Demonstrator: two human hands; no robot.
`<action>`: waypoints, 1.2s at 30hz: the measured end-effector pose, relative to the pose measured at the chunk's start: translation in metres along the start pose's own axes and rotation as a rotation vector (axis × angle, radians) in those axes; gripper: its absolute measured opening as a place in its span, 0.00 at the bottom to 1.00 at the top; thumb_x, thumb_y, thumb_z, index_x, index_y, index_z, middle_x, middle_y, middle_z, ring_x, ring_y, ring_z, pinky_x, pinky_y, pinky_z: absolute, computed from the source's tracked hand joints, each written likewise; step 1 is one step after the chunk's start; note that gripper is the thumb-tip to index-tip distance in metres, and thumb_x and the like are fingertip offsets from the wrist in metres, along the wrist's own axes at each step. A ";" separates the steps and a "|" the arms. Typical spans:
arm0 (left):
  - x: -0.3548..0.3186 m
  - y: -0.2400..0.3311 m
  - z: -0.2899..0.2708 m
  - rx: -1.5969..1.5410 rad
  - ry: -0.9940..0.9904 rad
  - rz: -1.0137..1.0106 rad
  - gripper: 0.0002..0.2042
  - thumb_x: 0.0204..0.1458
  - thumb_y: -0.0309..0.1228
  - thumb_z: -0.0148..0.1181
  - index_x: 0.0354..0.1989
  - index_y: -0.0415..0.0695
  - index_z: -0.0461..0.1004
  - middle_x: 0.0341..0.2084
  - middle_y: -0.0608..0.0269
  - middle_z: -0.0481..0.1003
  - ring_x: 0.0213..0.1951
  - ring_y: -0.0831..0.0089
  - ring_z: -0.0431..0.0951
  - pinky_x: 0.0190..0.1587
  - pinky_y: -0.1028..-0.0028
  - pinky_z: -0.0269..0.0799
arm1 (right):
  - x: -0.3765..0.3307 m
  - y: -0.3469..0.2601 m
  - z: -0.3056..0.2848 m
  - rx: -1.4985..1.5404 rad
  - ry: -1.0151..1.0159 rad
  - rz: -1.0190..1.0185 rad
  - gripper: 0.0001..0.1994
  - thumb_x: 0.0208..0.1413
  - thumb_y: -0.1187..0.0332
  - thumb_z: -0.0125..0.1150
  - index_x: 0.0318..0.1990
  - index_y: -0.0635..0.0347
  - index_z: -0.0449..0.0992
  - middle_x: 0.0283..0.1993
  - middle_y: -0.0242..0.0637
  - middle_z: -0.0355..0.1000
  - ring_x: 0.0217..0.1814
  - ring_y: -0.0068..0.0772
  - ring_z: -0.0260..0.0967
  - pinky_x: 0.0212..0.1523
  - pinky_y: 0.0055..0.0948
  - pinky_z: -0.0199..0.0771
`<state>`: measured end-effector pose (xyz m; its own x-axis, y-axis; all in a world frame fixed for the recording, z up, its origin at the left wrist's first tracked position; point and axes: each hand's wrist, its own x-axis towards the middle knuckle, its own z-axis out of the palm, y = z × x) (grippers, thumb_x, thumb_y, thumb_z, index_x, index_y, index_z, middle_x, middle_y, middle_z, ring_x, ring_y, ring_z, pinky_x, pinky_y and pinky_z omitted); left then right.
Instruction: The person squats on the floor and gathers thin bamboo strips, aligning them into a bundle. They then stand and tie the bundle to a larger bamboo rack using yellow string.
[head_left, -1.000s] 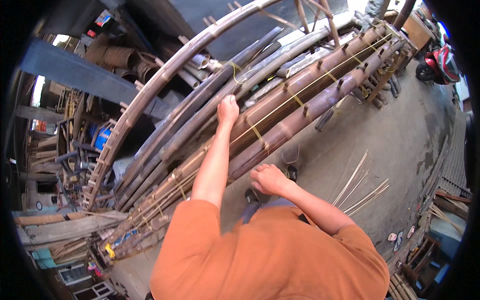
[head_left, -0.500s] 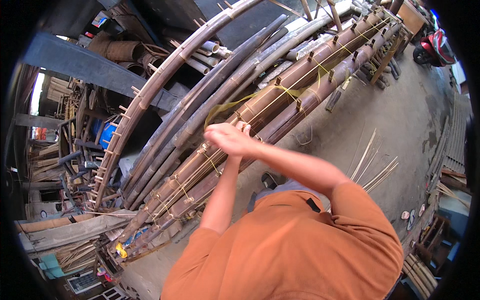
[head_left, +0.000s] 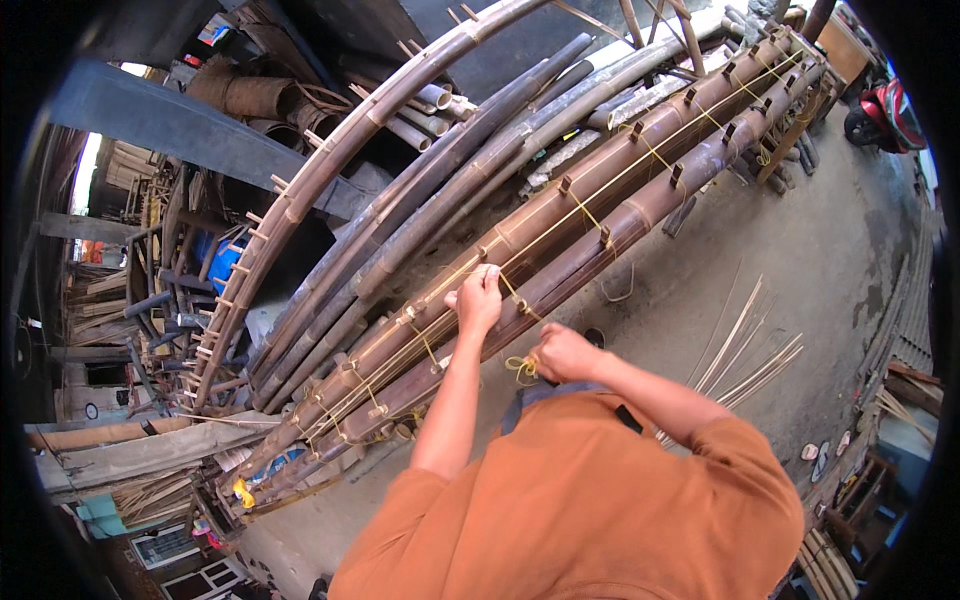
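Two long brown bamboo poles, the farther one (head_left: 530, 228) and the nearer one (head_left: 645, 212), run side by side across the picture. Short pegs (head_left: 605, 237) stick up along both, with yellow cord (head_left: 508, 284) strung between them. My left hand (head_left: 479, 302) is closed at the farther pole, its fingertips pinching the cord. Close to my body, on the near side of the poles, my right hand (head_left: 565, 354) is closed around the cord's other end. A loose bundle of that cord (head_left: 521, 369) dangles beside the right fist.
A curved, pegged bamboo pole (head_left: 290, 210) arches at the left, with more dark bamboo poles (head_left: 420, 230) behind the work. Thin bamboo strips (head_left: 735, 340) lie on the concrete floor (head_left: 700, 290) at right. A red motorbike (head_left: 885, 115) stands at the far right.
My hands were crossed together over the poles; now they are apart. The right hand has pulled back toward my body with the cord. The loose yellow loop over the farther pole is gone.
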<state>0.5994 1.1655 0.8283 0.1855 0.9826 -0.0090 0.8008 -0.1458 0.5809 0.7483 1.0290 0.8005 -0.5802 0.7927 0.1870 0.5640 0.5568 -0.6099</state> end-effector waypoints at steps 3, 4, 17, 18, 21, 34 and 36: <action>0.028 0.009 -0.011 -0.497 -0.016 0.077 0.12 0.64 0.32 0.50 0.36 0.38 0.78 0.25 0.62 0.79 0.30 0.77 0.77 0.35 0.75 0.71 | 0.020 -0.024 -0.022 0.420 -0.057 0.318 0.12 0.53 0.65 0.56 0.21 0.61 0.71 0.22 0.48 0.71 0.30 0.54 0.71 0.50 0.44 0.69; 0.044 0.030 -0.023 -0.610 0.027 0.148 0.11 0.64 0.30 0.49 0.36 0.38 0.77 0.22 0.66 0.76 0.26 0.79 0.75 0.33 0.78 0.70 | 0.018 -0.020 -0.019 0.359 -0.021 0.315 0.11 0.53 0.64 0.56 0.22 0.60 0.72 0.22 0.48 0.71 0.31 0.53 0.71 0.51 0.43 0.68; 0.079 -0.075 -0.094 0.031 0.202 0.246 0.13 0.60 0.36 0.47 0.38 0.42 0.77 0.36 0.41 0.78 0.43 0.44 0.77 0.48 0.53 0.71 | 0.066 -0.104 0.074 0.893 -0.218 0.242 0.31 0.56 0.62 0.61 0.66 0.57 0.60 0.61 0.49 0.67 0.63 0.43 0.65 0.63 0.42 0.63; 0.056 -0.074 -0.116 0.088 0.109 0.121 0.13 0.60 0.35 0.47 0.37 0.41 0.77 0.36 0.41 0.78 0.42 0.45 0.78 0.48 0.54 0.71 | 0.070 -0.105 0.093 1.213 -0.265 0.414 0.27 0.61 0.59 0.58 0.66 0.55 0.61 0.56 0.45 0.69 0.60 0.35 0.67 0.60 0.38 0.66; 0.000 -0.188 -0.138 0.024 -0.282 0.243 0.12 0.57 0.34 0.53 0.42 0.40 0.77 0.37 0.44 0.78 0.42 0.47 0.78 0.46 0.56 0.72 | 0.097 -0.131 0.110 2.343 0.518 0.755 0.10 0.62 0.63 0.52 0.45 0.56 0.73 0.35 0.30 0.71 0.39 0.25 0.68 0.45 0.29 0.70; -0.063 -0.144 -0.109 -0.053 -0.051 0.014 0.13 0.60 0.42 0.50 0.42 0.50 0.77 0.35 0.46 0.78 0.40 0.41 0.76 0.42 0.48 0.70 | 0.278 -0.074 0.012 -0.337 -0.107 0.502 0.26 0.61 0.45 0.49 0.45 0.59 0.81 0.45 0.44 0.76 0.51 0.40 0.71 0.60 0.41 0.60; -0.063 -0.150 -0.113 -0.004 -0.043 0.011 0.13 0.61 0.43 0.49 0.42 0.50 0.76 0.34 0.47 0.78 0.40 0.43 0.77 0.41 0.49 0.70 | 0.286 -0.081 0.001 0.352 -0.047 0.414 0.23 0.60 0.51 0.51 0.37 0.66 0.79 0.35 0.44 0.77 0.34 0.40 0.72 0.42 0.35 0.71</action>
<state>0.4031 1.1381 0.8336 0.2183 0.9752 -0.0375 0.7963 -0.1558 0.5845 0.5366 1.2102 0.9027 -0.3817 0.9116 -0.1527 0.5245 0.0776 -0.8478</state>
